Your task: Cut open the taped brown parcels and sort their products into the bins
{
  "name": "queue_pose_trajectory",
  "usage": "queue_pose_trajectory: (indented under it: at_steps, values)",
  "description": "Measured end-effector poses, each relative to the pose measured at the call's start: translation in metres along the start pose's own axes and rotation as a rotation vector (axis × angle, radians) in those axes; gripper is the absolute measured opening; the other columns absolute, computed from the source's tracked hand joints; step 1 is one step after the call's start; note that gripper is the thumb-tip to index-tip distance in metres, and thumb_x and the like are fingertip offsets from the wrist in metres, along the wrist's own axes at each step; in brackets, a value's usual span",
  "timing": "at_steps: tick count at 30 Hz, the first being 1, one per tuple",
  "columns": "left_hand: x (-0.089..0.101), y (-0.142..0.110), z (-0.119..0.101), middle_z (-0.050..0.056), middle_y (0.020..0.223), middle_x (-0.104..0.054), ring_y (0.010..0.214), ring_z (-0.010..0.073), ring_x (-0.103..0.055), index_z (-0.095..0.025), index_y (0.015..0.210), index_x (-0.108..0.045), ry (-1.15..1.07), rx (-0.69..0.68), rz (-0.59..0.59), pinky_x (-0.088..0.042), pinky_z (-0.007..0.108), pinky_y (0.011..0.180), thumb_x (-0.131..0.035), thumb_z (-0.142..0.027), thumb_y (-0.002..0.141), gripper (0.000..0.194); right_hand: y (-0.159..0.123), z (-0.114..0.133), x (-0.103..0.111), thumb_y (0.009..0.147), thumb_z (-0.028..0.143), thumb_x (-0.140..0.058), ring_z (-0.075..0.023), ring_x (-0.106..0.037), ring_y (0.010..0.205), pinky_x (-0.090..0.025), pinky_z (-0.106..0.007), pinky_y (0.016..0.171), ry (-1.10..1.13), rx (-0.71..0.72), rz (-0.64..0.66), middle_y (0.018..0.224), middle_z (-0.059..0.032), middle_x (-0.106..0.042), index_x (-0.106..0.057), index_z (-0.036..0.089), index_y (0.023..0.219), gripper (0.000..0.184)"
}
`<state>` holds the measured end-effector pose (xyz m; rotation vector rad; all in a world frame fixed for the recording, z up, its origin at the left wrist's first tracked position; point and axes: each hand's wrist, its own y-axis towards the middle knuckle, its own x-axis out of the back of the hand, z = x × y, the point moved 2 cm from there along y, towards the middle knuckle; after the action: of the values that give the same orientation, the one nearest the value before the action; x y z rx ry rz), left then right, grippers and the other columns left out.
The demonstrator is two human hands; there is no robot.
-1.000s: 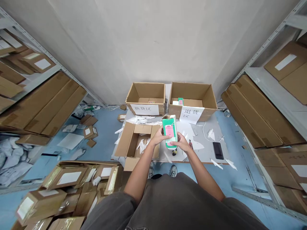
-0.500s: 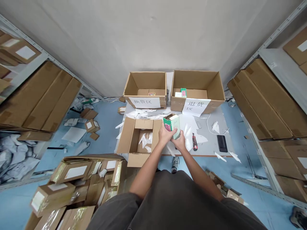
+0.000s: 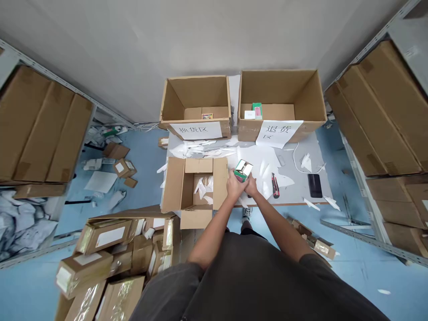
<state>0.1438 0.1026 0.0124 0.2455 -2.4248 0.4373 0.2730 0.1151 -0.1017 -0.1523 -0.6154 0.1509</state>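
A small green and white carton (image 3: 243, 170) with its top flaps open is held over the grey table (image 3: 301, 189) by both hands. My left hand (image 3: 235, 187) wraps round its left side and my right hand (image 3: 251, 185) grips it from below on the right. An open cardboard box (image 3: 195, 187) with white paper scraps inside sits just left of my hands. Two larger open boxes stand at the back: the left box (image 3: 195, 104) and the right box (image 3: 279, 102), each with a paper label; the right one holds a green carton (image 3: 257, 110).
A red box cutter (image 3: 275, 185), a black phone (image 3: 314, 185) and a white cable (image 3: 297, 156) lie on the table among paper scraps. Shelves of flat cardboard boxes flank both sides. Taped parcels (image 3: 100, 254) pile on the blue floor at lower left.
The carton has been lowered and tilted, its pink front now turned away and its open top facing up. The view has shifted forward and down over the table.
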Motion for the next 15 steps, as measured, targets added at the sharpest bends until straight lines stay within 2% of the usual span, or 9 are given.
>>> queue_pose_trajectory:
  at_steps: [2, 3, 5, 7, 9, 11, 13, 15]
  values:
    - [0.001, -0.001, 0.01, 0.015, 0.14, -0.066, 0.132, 0.0328, -0.064, -0.022, 0.147, -0.049, 0.013, -0.108, 0.056, -0.054, 0.044, 0.108, -0.086, -0.032, 0.075, 0.081, 0.007, -0.012, -0.008, 0.073, 0.043, -0.075, -0.0439, -0.066, 0.119, -0.036, -0.069, 0.116, 0.063, -0.051, -0.017, 0.12, -0.0161, -0.074, -0.056, 0.021, 0.128, 0.062]
    - [0.005, -0.004, 0.015, 0.016, 0.145, -0.063, 0.139, 0.0332, -0.059, -0.022, 0.146, -0.05, 0.035, -0.169, 0.056, -0.051, 0.046, 0.113, -0.083, -0.029, 0.078, 0.076, 0.01, -0.017, -0.012, 0.07, 0.043, -0.078, -0.0441, -0.067, 0.119, -0.039, -0.068, 0.115, 0.107, -0.063, -0.024, 0.121, -0.0158, -0.074, -0.057, 0.021, 0.128, 0.066]
    - [0.019, -0.017, 0.026, 0.018, 0.152, -0.058, 0.15, 0.0343, -0.048, -0.021, 0.142, -0.058, 0.111, -0.267, -0.001, -0.042, 0.051, 0.123, -0.075, -0.024, 0.084, 0.061, 0.016, -0.026, -0.021, 0.065, 0.045, -0.082, -0.0425, -0.069, 0.118, -0.048, -0.064, 0.109, 0.206, -0.059, -0.011, 0.124, -0.0143, -0.074, -0.058, 0.023, 0.13, 0.072]
    - [0.037, -0.035, 0.038, 0.017, 0.154, -0.057, 0.154, 0.0356, -0.042, -0.024, 0.133, -0.066, 0.202, -0.291, -0.099, -0.035, 0.055, 0.128, -0.068, -0.021, 0.09, 0.044, 0.021, -0.032, -0.031, 0.064, 0.045, -0.083, -0.0398, -0.07, 0.115, -0.054, -0.06, 0.103, 0.288, -0.036, 0.025, 0.124, -0.0118, -0.075, -0.058, 0.025, 0.131, 0.073]
    - [0.056, -0.05, 0.049, 0.016, 0.155, -0.057, 0.156, 0.0381, -0.038, -0.025, 0.129, -0.07, 0.274, -0.222, -0.203, -0.029, 0.06, 0.13, -0.066, -0.022, 0.092, 0.038, 0.024, -0.036, -0.04, 0.065, 0.044, -0.082, -0.0378, -0.071, 0.113, -0.056, -0.058, 0.101, 0.325, -0.006, 0.066, 0.123, -0.0097, -0.075, -0.059, 0.026, 0.13, 0.071]
    - [0.071, -0.058, 0.061, 0.016, 0.163, -0.048, 0.161, 0.0408, -0.028, -0.024, 0.138, -0.067, 0.318, -0.103, -0.276, -0.025, 0.064, 0.13, -0.065, -0.024, 0.092, 0.045, 0.025, -0.039, -0.045, 0.065, 0.043, -0.08, -0.0363, -0.071, 0.114, -0.057, -0.055, 0.102, 0.331, 0.031, 0.099, 0.123, -0.0089, -0.074, -0.06, 0.026, 0.13, 0.07]
    - [0.077, -0.056, 0.073, 0.016, 0.172, -0.035, 0.163, 0.0423, -0.021, -0.023, 0.15, -0.058, 0.339, 0.021, -0.258, -0.024, 0.066, 0.13, -0.064, -0.023, 0.091, 0.058, 0.026, -0.04, -0.048, 0.067, 0.042, -0.078, -0.0345, -0.07, 0.119, -0.055, -0.051, 0.105, 0.3, 0.061, 0.119, 0.129, -0.0095, -0.072, -0.059, 0.025, 0.131, 0.069]
    - [0.074, -0.048, 0.083, 0.016, 0.176, -0.028, 0.163, 0.0429, -0.021, -0.023, 0.158, -0.05, 0.365, 0.119, -0.173, -0.025, 0.067, 0.128, -0.064, -0.017, 0.088, 0.072, 0.027, -0.04, -0.049, 0.068, 0.04, -0.077, -0.0339, -0.067, 0.125, -0.054, -0.05, 0.108, 0.251, 0.057, 0.125, 0.136, -0.0113, -0.069, -0.058, 0.023, 0.133, 0.069]
